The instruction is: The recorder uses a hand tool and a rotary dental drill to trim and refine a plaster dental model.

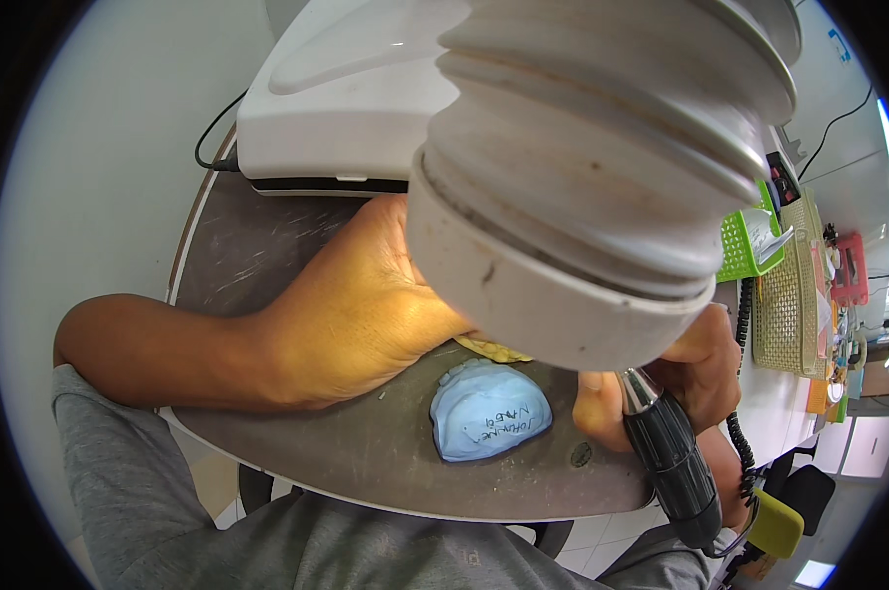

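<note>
My right hand (705,369) is wrapped round a black rotary handpiece (672,462) with a metal nose. Its tip is hidden behind the mouth of a wide pale ribbed hose (572,285). From the left, my left hand (366,300) reaches in under that hose, which covers its fingers, so their grip does not show. A strip of a yellow piece (493,348) peeks out below the hose, close to my left hand; whether I hold it is hidden. Just in front on the table lies a light blue dental model (488,411) with handwriting on its flat face.
A white boxy machine (336,128) stands at the back of the brown tabletop (258,236), its cable running off left. To the right are a green basket (749,246), a cream woven basket (786,305) and a red container (849,270). A coiled black cord (742,433) hangs beside my right hand.
</note>
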`<state>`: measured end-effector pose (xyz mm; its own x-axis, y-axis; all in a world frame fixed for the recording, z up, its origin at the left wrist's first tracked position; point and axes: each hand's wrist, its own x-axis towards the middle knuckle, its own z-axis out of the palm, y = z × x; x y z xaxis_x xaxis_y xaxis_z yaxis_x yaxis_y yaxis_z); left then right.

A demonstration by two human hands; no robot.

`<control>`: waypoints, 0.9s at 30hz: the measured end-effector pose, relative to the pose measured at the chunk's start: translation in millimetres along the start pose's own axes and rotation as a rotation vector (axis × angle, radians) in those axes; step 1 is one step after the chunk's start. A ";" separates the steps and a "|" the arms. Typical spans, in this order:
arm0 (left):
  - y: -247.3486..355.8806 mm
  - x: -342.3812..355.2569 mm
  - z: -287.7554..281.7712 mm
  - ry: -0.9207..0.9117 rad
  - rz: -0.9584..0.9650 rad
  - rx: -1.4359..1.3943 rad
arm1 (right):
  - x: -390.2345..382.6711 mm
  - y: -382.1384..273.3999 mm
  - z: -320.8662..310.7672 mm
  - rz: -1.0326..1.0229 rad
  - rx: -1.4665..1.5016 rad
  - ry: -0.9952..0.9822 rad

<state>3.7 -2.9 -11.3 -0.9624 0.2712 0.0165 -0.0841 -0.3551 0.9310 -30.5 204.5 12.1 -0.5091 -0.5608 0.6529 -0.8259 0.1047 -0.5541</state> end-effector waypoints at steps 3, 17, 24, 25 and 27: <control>11.0 -2.5 0.8 -0.001 0.069 -0.062 | 0.7 0.7 1.0 0.000 -0.004 0.008; 8.6 -3.0 7.1 0.047 -0.123 -0.147 | 0.7 -4.6 -0.7 0.035 -0.052 0.020; 6.6 -1.1 6.2 0.030 -0.060 -0.019 | 3.2 -5.1 -0.3 0.240 0.093 0.191; 4.7 1.5 8.7 -0.003 0.006 0.059 | 5.3 -13.7 -3.8 0.243 0.064 0.197; 0.7 0.0 7.4 0.018 0.057 0.161 | 6.6 -8.2 1.5 0.358 0.082 0.011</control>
<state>5.5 3.4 -8.0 -0.9689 0.2385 0.0659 0.0118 -0.2213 0.9751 -26.7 198.7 20.2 -0.7651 -0.4919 0.4154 -0.5730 0.2259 -0.7878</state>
